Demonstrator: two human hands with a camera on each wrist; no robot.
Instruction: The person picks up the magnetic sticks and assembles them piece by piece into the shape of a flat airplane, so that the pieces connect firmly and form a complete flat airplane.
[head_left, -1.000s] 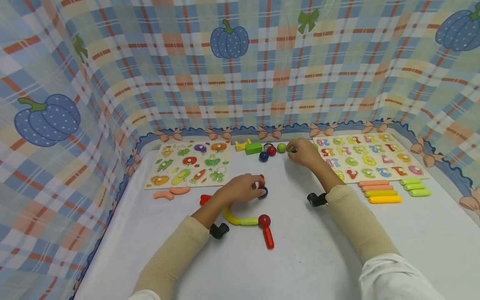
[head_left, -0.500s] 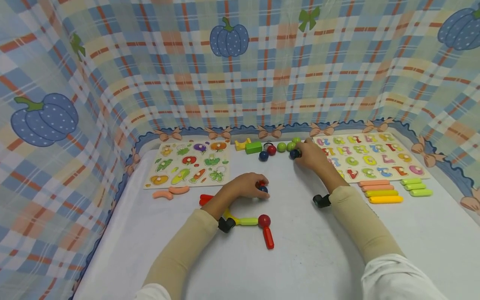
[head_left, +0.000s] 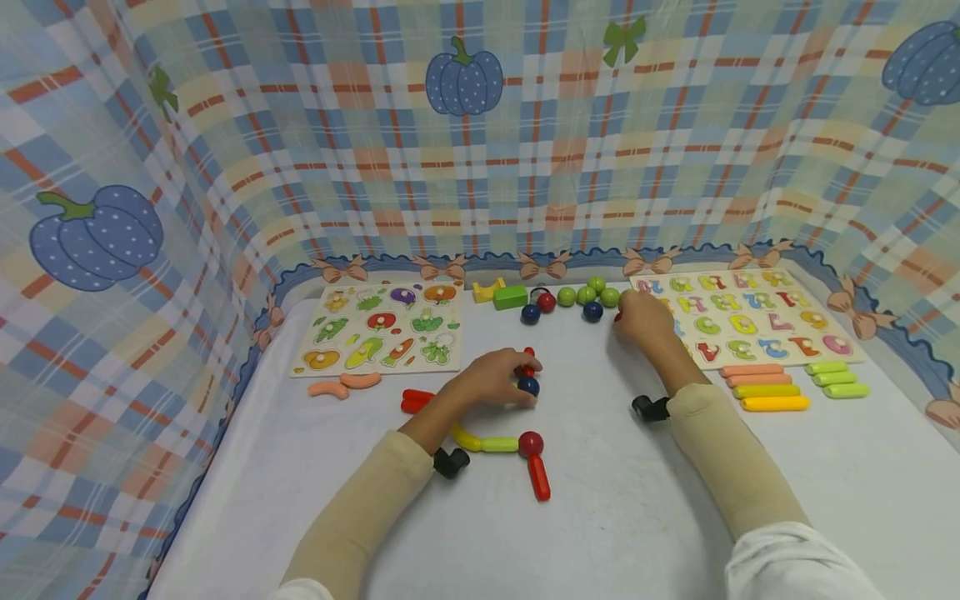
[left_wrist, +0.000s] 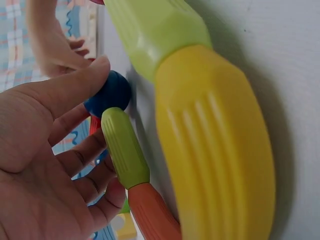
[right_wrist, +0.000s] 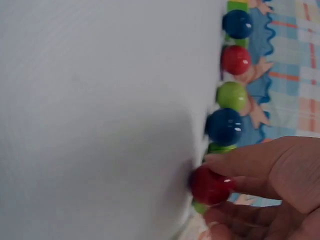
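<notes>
In the head view my left hand [head_left: 495, 379] is at mid-table, thumb and fingers around a blue ball [left_wrist: 111, 92]. A light green stick [left_wrist: 124, 145] meets that ball, followed by an orange piece [left_wrist: 152, 212]; a red stick [head_left: 529, 353] shows beyond the ball. My right hand [head_left: 647, 321] is farther back, beside the number board. Its thumb and fingers pinch a red ball [right_wrist: 212, 185]. Nearer me lie a curved yellow piece [left_wrist: 215, 145], a green stick [head_left: 500, 445], a red ball [head_left: 531, 443] and a red stick [head_left: 539, 477], joined end to end.
Several green balls [head_left: 587, 295], a blue ball [head_left: 592, 312] and a green block [head_left: 511, 297] line the back edge. A vegetable puzzle [head_left: 302, 363] lies left, the number puzzle [head_left: 847, 357] right. Loose sticks [head_left: 776, 403] lie before the number puzzle. Patterned cloth [head_left: 465, 183] walls the table.
My right hand has shifted right along the back row, uncovering a blue ball and green balls; a red ball now shows in its fingers. My left hand stays at its blue ball, barely moved.
</notes>
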